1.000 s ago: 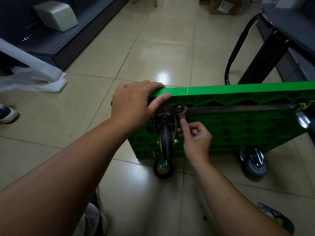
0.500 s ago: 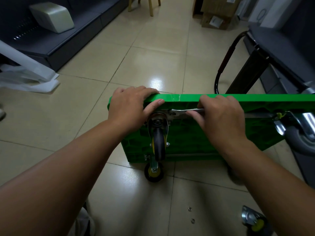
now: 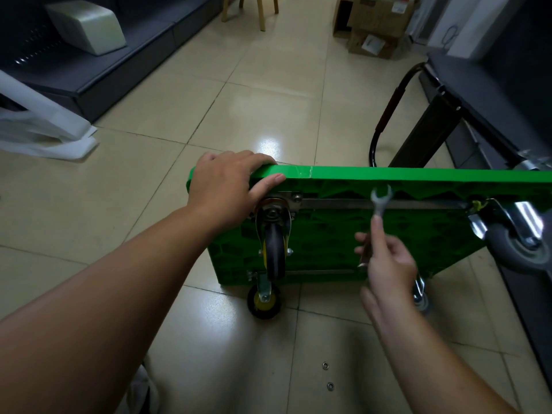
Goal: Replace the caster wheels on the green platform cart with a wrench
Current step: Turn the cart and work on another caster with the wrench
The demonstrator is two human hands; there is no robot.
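Two hands work apart: your left hand grips the top edge of the green cart just above the caster, while your right hand pinches the wrench upright, right of the caster. The caster's mounting bolt lies left of the wrench's open end, so the next move likely goes leftward.

Open stretch of the green cart underside between black caster and grey caster, crossed by a metal bar; left hand gripping the corner above the black caster's plate; wrench held upright by right hand before the bar; washers on nearside floor tiles
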